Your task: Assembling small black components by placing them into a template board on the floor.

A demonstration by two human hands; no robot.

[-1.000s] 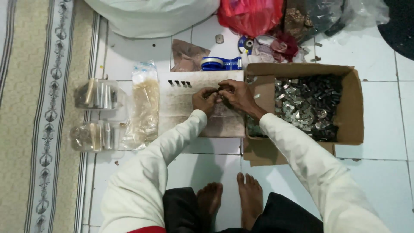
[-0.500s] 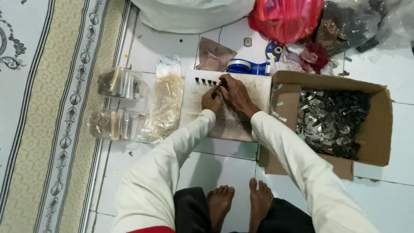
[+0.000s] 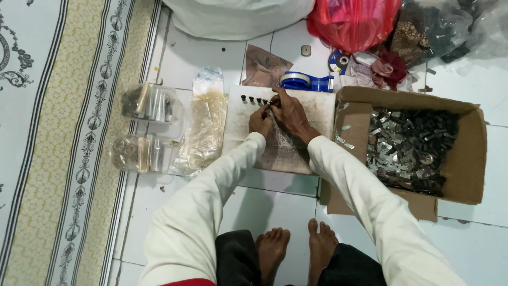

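Head cam, looking straight down at the floor: both hands meet over a white board (image 3: pixel 296 114), left hand (image 3: pixel 260 121) and right hand (image 3: pixel 288 112) pinched together on a small dark piece, too tiny to tell who's gripping. A row of dark studs (image 3: pixel 253 99) runs left from the fingertips along the board's far edge. Cardboard box (image 3: pixel 468 153) of metal bits sits right.

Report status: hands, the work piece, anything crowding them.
Left hand, right hand pinching small dark parts on white board. Tape dispenser close behind.
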